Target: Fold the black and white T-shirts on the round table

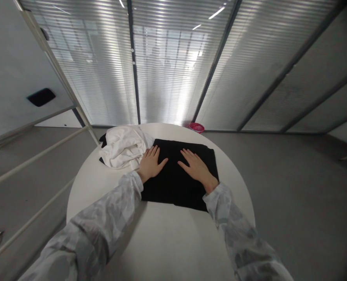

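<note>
A black cloth (176,183), laid out as a roughly rectangular folded piece, lies flat on the round white table. On its left edge rests my left hand (151,164), palm down with the fingers spread. My right hand (197,168) lies open on the right part of the same cloth, fingers stretched away from me. Neither hand grips anything. Just left of my left hand is a crumpled white cloth (122,146), with some dark fabric showing from under its left side.
The white table (167,242) has a curved edge all round. Behind it, on the floor by the glass partition with blinds (167,78), stands a pink basket (196,127). A pale metal frame (35,156) runs along the left.
</note>
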The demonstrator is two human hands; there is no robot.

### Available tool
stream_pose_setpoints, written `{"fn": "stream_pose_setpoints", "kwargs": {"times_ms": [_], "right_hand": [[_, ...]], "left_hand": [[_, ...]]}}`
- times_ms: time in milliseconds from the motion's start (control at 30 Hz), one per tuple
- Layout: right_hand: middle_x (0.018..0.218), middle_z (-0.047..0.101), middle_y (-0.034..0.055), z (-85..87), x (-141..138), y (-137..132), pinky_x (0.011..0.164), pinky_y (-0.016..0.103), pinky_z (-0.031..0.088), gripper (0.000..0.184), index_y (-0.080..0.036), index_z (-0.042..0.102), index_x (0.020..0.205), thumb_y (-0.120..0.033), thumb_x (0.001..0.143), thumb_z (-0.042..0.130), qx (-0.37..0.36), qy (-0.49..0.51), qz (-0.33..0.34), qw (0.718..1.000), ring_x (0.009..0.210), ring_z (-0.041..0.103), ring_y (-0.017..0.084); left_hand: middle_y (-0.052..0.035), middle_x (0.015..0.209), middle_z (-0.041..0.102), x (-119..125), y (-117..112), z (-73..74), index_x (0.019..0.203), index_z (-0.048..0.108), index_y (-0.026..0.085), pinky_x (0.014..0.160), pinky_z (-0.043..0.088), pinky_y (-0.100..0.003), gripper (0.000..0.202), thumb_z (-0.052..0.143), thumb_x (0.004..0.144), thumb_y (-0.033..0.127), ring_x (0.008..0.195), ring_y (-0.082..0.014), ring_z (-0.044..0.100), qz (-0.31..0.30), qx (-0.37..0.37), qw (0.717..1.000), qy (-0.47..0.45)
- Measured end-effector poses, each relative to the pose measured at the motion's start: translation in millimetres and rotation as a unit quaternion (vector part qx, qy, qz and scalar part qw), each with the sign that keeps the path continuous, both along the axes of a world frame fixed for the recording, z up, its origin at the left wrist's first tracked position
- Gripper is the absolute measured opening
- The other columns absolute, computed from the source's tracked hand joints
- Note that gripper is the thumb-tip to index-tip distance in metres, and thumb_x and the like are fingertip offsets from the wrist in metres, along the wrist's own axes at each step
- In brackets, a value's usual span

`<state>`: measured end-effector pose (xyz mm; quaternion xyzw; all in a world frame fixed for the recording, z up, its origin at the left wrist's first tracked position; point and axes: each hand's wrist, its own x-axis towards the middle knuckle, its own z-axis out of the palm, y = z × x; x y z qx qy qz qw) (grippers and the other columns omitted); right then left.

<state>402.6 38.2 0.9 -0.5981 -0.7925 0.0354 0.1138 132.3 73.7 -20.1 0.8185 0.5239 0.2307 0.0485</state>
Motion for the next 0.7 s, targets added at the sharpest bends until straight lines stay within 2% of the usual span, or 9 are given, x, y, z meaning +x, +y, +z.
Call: {"fn": "stream_pose_setpoints", "kwargs": {"times_ms": [200, 500, 700], "right_hand": [[0.181, 0.031, 0.0122, -9.6, 16.5, 12.9, 0.138, 0.052, 0.021, 0.082, -0.016, 0.036, 0.174, -0.068, 0.111, 0.035, 0.004, -0.005, -0.091, 0.996, 0.169, 0.027, 0.031], [0.182, 0.027, 0.0173, -11.6, 39.8, 12.6, 0.136, 0.051, 0.025, 0.086, -0.006, 0.029, 0.174, -0.064, 0.111, 0.033, 0.004, 0.000, -0.238, 0.971, 0.168, 0.028, 0.032], [0.180, 0.031, 0.0189, -14.2, 41.5, 13.1, 0.136, 0.046, 0.022, 0.083, -0.003, 0.030, 0.173, -0.059, 0.111, 0.032, 0.007, -0.010, -0.264, 0.964, 0.168, 0.029, 0.030]], "left_hand": [[-0.0167, 0.179, 0.036, 0.0, 0.2, 2.1, 0.169, 0.044, 0.010, 0.140, 0.017, -0.049, 0.082, 0.039, 0.110, 0.067, 0.168, -0.0335, 0.030, -0.001, -0.010, 1.000, 0.004], [-0.0138, 0.179, 0.037, 0.9, -1.3, 2.9, 0.168, 0.045, 0.011, 0.140, 0.020, -0.046, 0.082, 0.034, 0.111, 0.069, 0.168, -0.0305, 0.032, 0.013, -0.002, 0.999, 0.042], [-0.0127, 0.179, 0.038, 2.3, -2.7, 4.7, 0.169, 0.045, 0.014, 0.140, 0.023, -0.047, 0.079, 0.033, 0.112, 0.068, 0.168, -0.0301, 0.032, 0.020, 0.010, 0.998, 0.062]]}}
